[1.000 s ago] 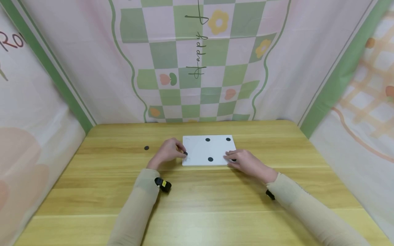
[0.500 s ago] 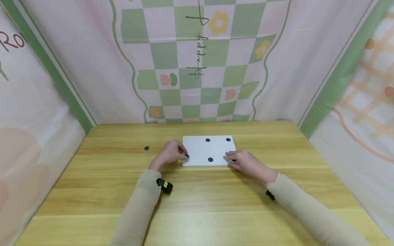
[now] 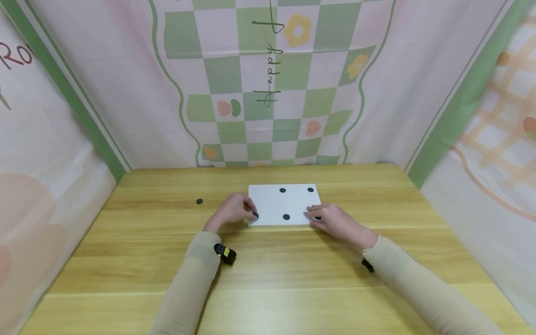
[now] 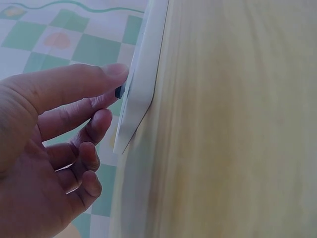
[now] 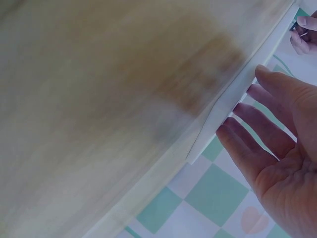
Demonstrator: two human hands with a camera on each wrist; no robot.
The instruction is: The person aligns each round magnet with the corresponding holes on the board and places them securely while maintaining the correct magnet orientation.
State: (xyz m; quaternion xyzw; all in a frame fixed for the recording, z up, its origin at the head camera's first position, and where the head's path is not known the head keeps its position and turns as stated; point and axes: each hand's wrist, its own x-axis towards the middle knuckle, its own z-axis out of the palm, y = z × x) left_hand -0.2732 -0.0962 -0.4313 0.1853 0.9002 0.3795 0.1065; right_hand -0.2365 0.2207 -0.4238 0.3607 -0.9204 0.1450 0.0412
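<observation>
A white rectangular board (image 3: 267, 203) lies on the table, with black round discs on its top, among them a far-middle disc (image 3: 282, 190), a far-right disc (image 3: 310, 190) and a near-middle disc (image 3: 286, 217). My left hand (image 3: 232, 210) pinches another small black disc (image 4: 119, 92) between thumb and index finger, against the board's near left corner; its other fingers are loosely curled. At the near right corner, my right hand (image 3: 335, 221) rests its fingertips on the board, fingers fairly straight and spread. A black disc (image 3: 318, 218) shows partly beneath that hand.
One loose black disc (image 3: 199, 201) lies on the wooden table (image 3: 272, 279), left of the board. A faint round mark (image 3: 256, 190) shows at the board's far left corner. Printed fabric (image 3: 289, 83) hangs behind the table and at both sides.
My left hand has moved slightly right and toward me, bringing the pinched disc from the board's left edge to its near left corner. The right hand stays in place.
</observation>
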